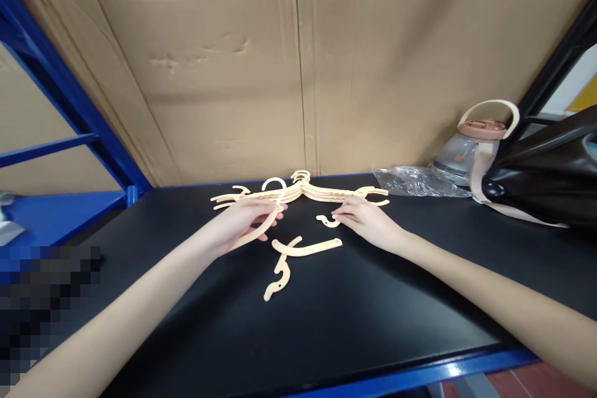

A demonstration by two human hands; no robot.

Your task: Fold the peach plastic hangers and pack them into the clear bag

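My left hand [249,219] is closed on a cream hanger piece [274,184], made up of a curved hook and an arm that runs down under the palm. My right hand [361,217] pinches the right end of a small curved cream piece [328,222] just above the black table. Between and below the hands lie a long cream arm piece [310,250] with a hole at each end and, partly beneath it, a hooked cream piece [282,277]. Behind both hands rests a stack of cream hangers [321,194], its hooks toward the cardboard.
A clear bottle [454,152] with a pink lid and strap stands at the back right, beside crumpled clear plastic [415,181]. A black bag [555,161] is at the right edge. Cardboard [224,87] walls the back, and a blue frame [112,149] borders the left.
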